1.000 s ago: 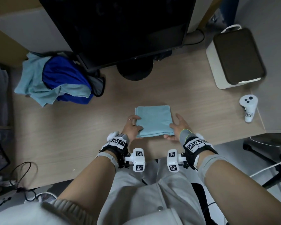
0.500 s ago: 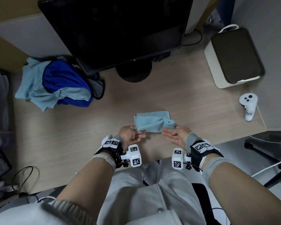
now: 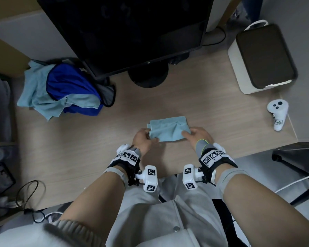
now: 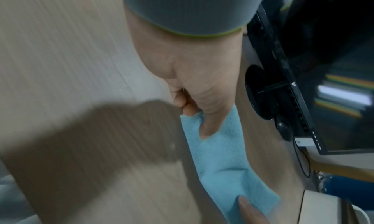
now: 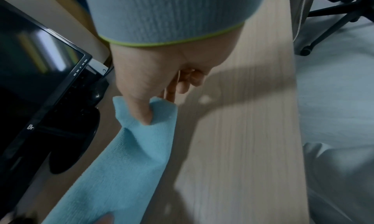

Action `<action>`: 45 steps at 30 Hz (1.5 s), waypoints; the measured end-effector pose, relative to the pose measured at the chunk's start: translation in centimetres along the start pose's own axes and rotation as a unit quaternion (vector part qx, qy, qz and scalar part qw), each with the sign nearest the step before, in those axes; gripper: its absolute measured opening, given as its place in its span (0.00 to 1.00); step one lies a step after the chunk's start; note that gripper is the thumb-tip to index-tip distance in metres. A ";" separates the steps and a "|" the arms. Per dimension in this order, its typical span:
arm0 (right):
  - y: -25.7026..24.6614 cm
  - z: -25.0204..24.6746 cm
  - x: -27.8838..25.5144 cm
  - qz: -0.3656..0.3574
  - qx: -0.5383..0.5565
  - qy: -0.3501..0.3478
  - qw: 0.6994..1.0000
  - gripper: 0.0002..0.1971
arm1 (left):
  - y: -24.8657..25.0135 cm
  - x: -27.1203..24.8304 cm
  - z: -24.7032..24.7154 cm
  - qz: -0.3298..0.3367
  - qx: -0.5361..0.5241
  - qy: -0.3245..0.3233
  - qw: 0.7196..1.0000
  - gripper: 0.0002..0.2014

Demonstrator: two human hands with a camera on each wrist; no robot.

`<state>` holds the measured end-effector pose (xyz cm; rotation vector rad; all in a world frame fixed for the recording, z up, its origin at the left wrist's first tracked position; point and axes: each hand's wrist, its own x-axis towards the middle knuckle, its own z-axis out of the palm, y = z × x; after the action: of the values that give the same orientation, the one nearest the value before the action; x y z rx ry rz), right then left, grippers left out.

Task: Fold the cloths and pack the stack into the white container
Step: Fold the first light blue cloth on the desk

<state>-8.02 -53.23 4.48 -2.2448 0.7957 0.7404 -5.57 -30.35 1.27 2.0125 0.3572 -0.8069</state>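
A light blue folded cloth (image 3: 168,130) lies on the wooden desk (image 3: 96,143) in front of me, its near edge raised off the wood. My left hand (image 3: 151,138) pinches the cloth's near left corner between thumb and fingers, seen close in the left wrist view on the cloth (image 4: 218,155). My right hand (image 3: 186,135) pinches the near right corner, as the right wrist view shows on the cloth (image 5: 125,163). The white container (image 3: 239,68) with a dark inside stands at the desk's far right, away from both hands.
A heap of unfolded light blue and dark blue cloths (image 3: 61,90) lies at the far left. A black monitor (image 3: 125,32) on a round foot stands behind the cloth. A white controller (image 3: 276,113) lies near the right edge. Cables hang off the desk's front left.
The cloth lay flat with both hands at its near corners. Both hands have since taken hold of those corners and lifted the near edge, so the cloth now looks shorter and creased.
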 end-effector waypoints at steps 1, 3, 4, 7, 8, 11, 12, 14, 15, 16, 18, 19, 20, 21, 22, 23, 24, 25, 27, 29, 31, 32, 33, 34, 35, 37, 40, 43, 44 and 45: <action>-0.3 -0.2 -0.1 -0.003 0.027 0.004 1.000 0.16 | 0.2 0.1 0.0 -0.003 -0.024 -0.011 1.000 0.13; -0.6 -0.5 -0.4 0.003 0.069 -0.001 0.998 0.12 | 0.3 0.3 -0.1 -0.007 -0.059 -0.026 0.998 0.08; -0.7 -0.6 -0.5 0.003 0.083 -0.005 0.997 0.12 | 0.2 0.4 -0.2 -0.011 -0.073 -0.031 0.997 0.09; -0.4 -0.4 -0.3 -0.004 0.131 -0.013 0.991 0.12 | 0.0 0.5 -0.1 -0.037 -0.094 -0.056 0.993 0.13; -0.3 -0.3 -0.1 -0.007 0.143 -0.017 0.990 0.12 | -0.1 0.6 -0.1 -0.046 -0.090 -0.060 0.993 0.12; -0.2 0.3 0.4 -0.015 0.166 -0.027 0.986 0.12 | -0.2 0.8 0.0 -0.071 -0.087 -0.062 0.992 0.11; 0.2 0.6 0.9 -0.023 0.165 -0.030 0.986 0.13 | -0.2 0.9 -0.1 -0.078 -0.092 -0.065 0.991 0.10; 0.5 0.8 1.5 -0.037 0.163 -0.032 0.985 0.14 | 0.1 1.0 -0.2 -0.087 -0.106 -0.072 0.988 0.09; 0.4 0.8 1.7 -0.042 0.169 -0.029 0.984 0.13 | 0.2 1.1 -0.3 -0.090 -0.110 -0.074 0.987 0.09; 0.0 0.6 1.6 -0.046 0.187 -0.026 0.981 0.12 | 0.4 1.1 -0.3 -0.090 -0.111 -0.074 0.987 0.09; -0.4 0.5 1.7 -0.054 0.226 -0.040 0.972 0.11 | 0.4 1.1 -0.3 -0.092 -0.109 -0.077 0.987 0.11; -0.5 0.5 1.8 -0.060 0.231 -0.056 0.970 0.11 | 0.4 1.1 -0.4 -0.096 -0.107 -0.081 0.986 0.12; -0.5 0.6 1.8 -0.065 0.228 -0.072 0.969 0.10 | 0.3 1.1 -0.4 -0.103 -0.107 -0.086 0.985 0.14; -0.4 0.7 2.0 -0.063 0.216 -0.079 0.971 0.07 | 0.3 1.1 -0.5 -0.111 -0.111 -0.091 0.983 0.15; -0.1 0.8 2.1 -0.061 0.195 -0.080 0.976 0.05 | 0.2 1.0 -0.6 -0.116 -0.118 -0.096 0.982 0.15; 0.2 0.9 2.3 -0.056 0.156 -0.073 0.983 0.07 | 0.1 0.9 -0.7 -0.117 -0.123 -0.101 0.980 0.15; 0.8 1.1 2.6 -0.050 0.109 -0.061 0.991 0.11 | 0.0 0.9 -0.8 -0.116 -0.130 -0.104 0.979 0.15; 1.2 1.3 2.9 -0.042 0.069 -0.050 0.995 0.14 | -0.1 0.8 -0.9 -0.114 -0.136 -0.105 0.979 0.14; 1.7 1.6 3.2 -0.030 0.023 -0.039 0.999 0.17 | -0.3 0.4 -1.1 -0.109 -0.144 -0.104 0.978 0.14; 1.9 2.1 3.5 -0.020 0.003 -0.037 0.999 0.19 | -0.3 0.1 -1.1 -0.106 -0.140 -0.101 0.979 0.14; 1.5 2.3 3.7 -0.014 -0.018 -0.035 0.999 0.20 | -0.1 -0.1 -1.2 -0.113 -0.132 -0.088 0.981 0.12; 1.4 2.5 3.8 -0.007 -0.032 -0.034 0.999 0.21 | 0.2 -0.1 -1.2 -0.116 -0.124 -0.081 0.982 0.12; 1.3 2.5 3.8 0.001 -0.044 -0.035 0.998 0.22 | 0.4 -0.1 -1.2 -0.118 -0.113 -0.078 0.984 0.13; 1.2 2.7 4.0 0.009 -0.052 -0.040 0.998 0.23 | 0.5 0.0 -1.2 -0.120 -0.102 -0.076 0.985 0.13; 1.1 2.9 4.3 0.018 -0.058 -0.047 0.997 0.24 | 0.4 0.1 -1.1 -0.124 -0.094 -0.074 0.985 0.14; 1.0 3.2 4.8 0.037 -0.063 -0.051 0.996 0.24 | 0.3 0.3 -1.1 -0.126 -0.081 -0.070 0.986 0.14; 0.9 3.8 5.2 0.065 -0.075 -0.058 0.993 0.24 | -0.1 0.6 -1.1 -0.141 -0.070 -0.064 0.985 0.15; 0.8 4.1 5.3 0.073 -0.085 -0.054 0.992 0.25 | -0.2 1.2 -1.0 -0.163 -0.069 -0.057 0.983 0.14; 0.8 4.1 5.6 0.077 -0.087 -0.056 0.992 0.26 | -0.2 1.3 -1.0 -0.166 -0.070 -0.056 0.982 0.14; 0.9 4.1 5.6 0.079 -0.088 -0.061 0.991 0.26 | 0.0 1.2 -1.0 -0.173 -0.074 -0.055 0.981 0.15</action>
<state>-6.09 -52.74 -2.23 -2.2826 0.8857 1.0504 -4.29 -29.55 0.82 1.7810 0.6951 -1.0684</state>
